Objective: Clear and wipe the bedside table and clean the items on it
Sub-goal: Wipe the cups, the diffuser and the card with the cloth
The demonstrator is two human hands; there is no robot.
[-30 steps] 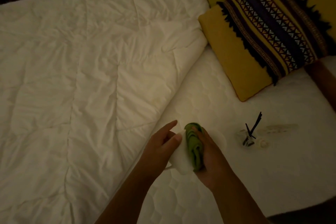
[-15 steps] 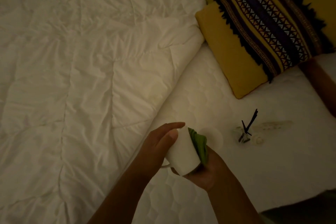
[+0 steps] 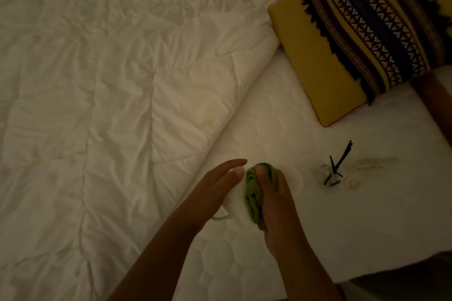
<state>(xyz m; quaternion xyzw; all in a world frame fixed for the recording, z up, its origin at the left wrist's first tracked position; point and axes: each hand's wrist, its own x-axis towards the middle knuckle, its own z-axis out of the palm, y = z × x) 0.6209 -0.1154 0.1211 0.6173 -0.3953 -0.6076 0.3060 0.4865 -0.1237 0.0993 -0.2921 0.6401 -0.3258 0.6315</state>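
Observation:
A white mug (image 3: 236, 203) is held over the mattress, its handle (image 3: 220, 217) pointing down-left. My left hand (image 3: 215, 190) holds the mug from the left, thumb on its side and fingers stretched along it. A folded green cloth (image 3: 253, 198) lies against the mug's right side, and my right hand (image 3: 274, 205) grips that cloth and presses it to the mug. A white saucer (image 3: 294, 176) lies on the mattress just behind my right hand, partly hidden. A small glass reed diffuser (image 3: 330, 176) with black sticks stands to the right.
A rumpled white duvet (image 3: 110, 93) covers the left of the bed. A yellow patterned pillow (image 3: 347, 49) lies at the upper right. A small clear lid-like piece (image 3: 352, 182) lies beside the diffuser. The mattress edge (image 3: 367, 269) runs along the lower right.
My right hand has slid the green cloth over the mug's side, from its mouth half a second ago. The mug has turned in my left hand. The view has shifted slightly.

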